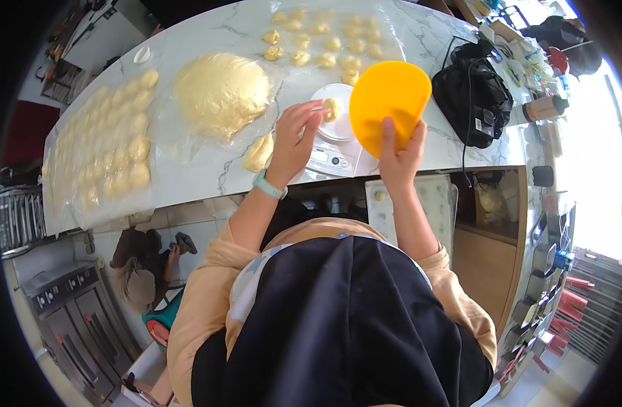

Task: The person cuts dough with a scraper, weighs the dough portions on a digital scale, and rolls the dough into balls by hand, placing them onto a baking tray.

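My left hand (pixel 296 141), with a pale watch on its wrist, reaches over the round white pan of a kitchen scale (pixel 322 157). Its fingertips are closed on the left side of a small piece of dough (pixel 332 110) at the pan. In my right hand (pixel 400 154) is a large yellow plastic dough scraper (pixel 390 95), gripped at its lower edge with the thumb on top. It stands just right of the pan and hides part of it. A loose strip of dough (pixel 258 153) lies left of the scale, beside a big plastic-covered dough mass (pixel 221 93).
Several portioned dough pieces (pixel 301 41) lie under plastic at the back. Rows of dough balls (pixel 114 139) under plastic fill the table's left end. A black bag (pixel 472 91) with a hanging cord sits right. Below, a drawer (pixel 378 220) stands out; another person (pixel 138 271) is at lower left.
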Available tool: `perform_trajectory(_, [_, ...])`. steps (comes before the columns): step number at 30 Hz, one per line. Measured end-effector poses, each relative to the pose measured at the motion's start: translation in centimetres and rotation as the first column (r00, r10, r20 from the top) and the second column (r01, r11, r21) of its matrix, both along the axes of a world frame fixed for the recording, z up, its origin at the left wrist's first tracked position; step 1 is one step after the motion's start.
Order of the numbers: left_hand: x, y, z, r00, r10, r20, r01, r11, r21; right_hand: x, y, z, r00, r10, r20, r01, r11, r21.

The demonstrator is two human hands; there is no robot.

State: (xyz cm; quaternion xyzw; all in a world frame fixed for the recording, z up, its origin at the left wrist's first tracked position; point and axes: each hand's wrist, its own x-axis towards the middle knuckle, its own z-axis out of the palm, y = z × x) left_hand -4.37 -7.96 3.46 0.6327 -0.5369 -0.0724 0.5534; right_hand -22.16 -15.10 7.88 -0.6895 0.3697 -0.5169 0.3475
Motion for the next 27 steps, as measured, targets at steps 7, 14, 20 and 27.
perform_trajectory(7, [0.3, 1.4, -1.7, 0.976, 0.214, 0.047, -0.215, 0.976, 0.018, -3.2, -0.5, 0.8, 0.989, -0.142, -0.038, 0.142, 0.99, -0.018])
perform_trajectory(14, [2.0, 12.4, -5.1, 0.815, 0.513, 0.268, -0.563, 0.81, 0.163, 0.9, 1.3, -0.1, 0.929, 0.305, -0.21, -0.299, 0.952, 0.061])
perform_trajectory(20, [2.2, 13.9, -5.5, 0.784, 0.509, 0.355, -0.579, 0.806, 0.125, 9.3, 3.4, 0.2, 0.426, 0.771, -0.474, -0.761, 0.588, 0.274])
perform_trajectory(27, [1.7, 13.6, -5.1, 0.791, 0.519, 0.324, -0.591, 0.786, 0.183, 15.7, 4.2, 1.4, 0.027, 0.69, -0.723, -0.85, 0.396, 0.347])
